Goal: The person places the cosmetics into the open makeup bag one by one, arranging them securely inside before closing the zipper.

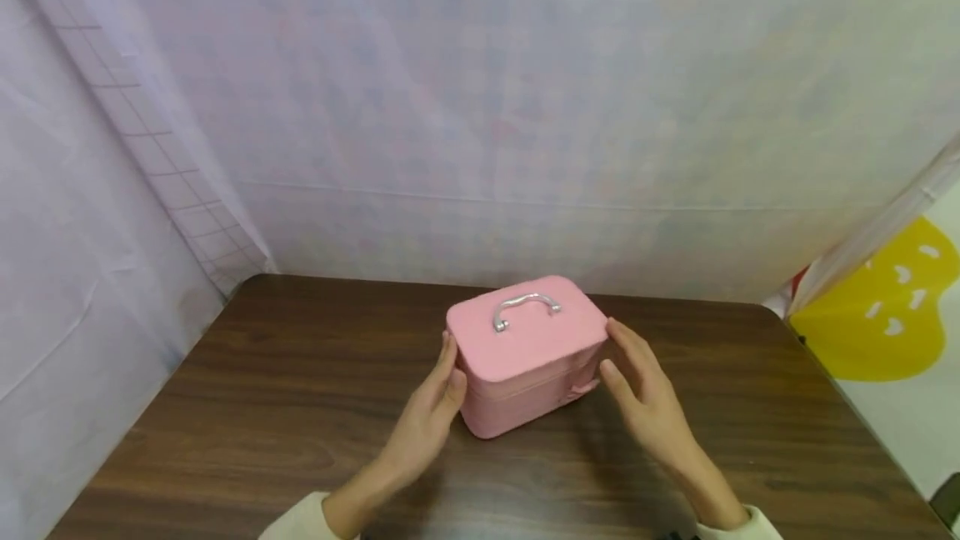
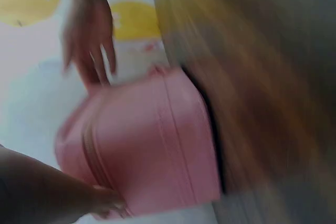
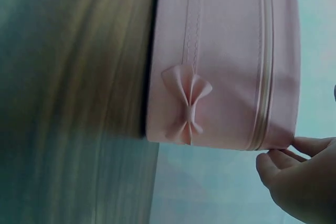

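Observation:
A pink vanity case with rounded corners stands at the middle of the table, turned at an angle. Its lid bears a silver handle and appears closed. In the right wrist view a zipper runs below the lid, and a pink bow sits low on the front. My left hand rests against the case's left side, thumb toward the front corner. On the opposite side, my right hand touches the lid's right corner with its fingertips, thumb held apart from the fingers. The left wrist view is blurred.
The dark wood table extends around the case on both sides. A pale cloth hangs behind the table's back edge, and another white sheet hangs at left. Beyond the right edge is a yellow shape with white marks.

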Demonstrator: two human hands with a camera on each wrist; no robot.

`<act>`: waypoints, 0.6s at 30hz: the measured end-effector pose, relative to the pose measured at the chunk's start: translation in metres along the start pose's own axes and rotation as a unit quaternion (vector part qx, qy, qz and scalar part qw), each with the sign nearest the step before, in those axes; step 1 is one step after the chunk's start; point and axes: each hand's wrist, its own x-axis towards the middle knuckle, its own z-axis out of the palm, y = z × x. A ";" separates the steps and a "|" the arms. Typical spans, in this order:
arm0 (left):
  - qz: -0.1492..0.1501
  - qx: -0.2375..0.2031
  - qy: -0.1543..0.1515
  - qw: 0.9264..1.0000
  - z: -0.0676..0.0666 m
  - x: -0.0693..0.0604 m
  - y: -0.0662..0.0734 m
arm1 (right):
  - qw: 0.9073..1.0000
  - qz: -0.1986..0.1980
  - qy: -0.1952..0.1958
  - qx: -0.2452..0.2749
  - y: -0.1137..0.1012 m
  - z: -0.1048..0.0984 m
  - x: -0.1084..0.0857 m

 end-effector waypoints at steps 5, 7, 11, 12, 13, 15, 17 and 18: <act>0.000 -0.021 0.002 1.000 -0.020 0.032 -0.017 | 0.999 -0.022 0.000 -0.045 -0.009 0.006 -0.009; 0.003 -0.027 -0.001 1.000 -0.027 0.043 -0.022 | 0.998 -0.027 -0.004 -0.055 -0.013 0.009 -0.012; 0.016 -0.038 -0.011 0.999 -0.035 0.058 -0.028 | 0.997 -0.037 -0.015 -0.068 -0.016 0.015 -0.014; 0.021 -0.041 -0.015 0.999 -0.037 0.061 -0.029 | 0.997 -0.037 -0.019 -0.072 -0.016 0.016 -0.015; 0.026 -0.042 -0.018 0.999 -0.038 0.064 -0.030 | 0.996 -0.039 -0.021 -0.075 -0.017 0.017 -0.015; 0.033 -0.037 -0.020 0.999 -0.040 0.067 -0.031 | 0.996 -0.043 -0.029 -0.079 -0.017 0.019 -0.016; 0.030 -0.028 -0.024 0.999 -0.042 0.068 -0.031 | 0.995 -0.042 -0.037 -0.086 -0.018 0.019 -0.016; 0.027 -0.012 -0.022 0.999 -0.043 0.068 -0.031 | 0.994 -0.041 -0.040 -0.093 -0.019 0.019 -0.016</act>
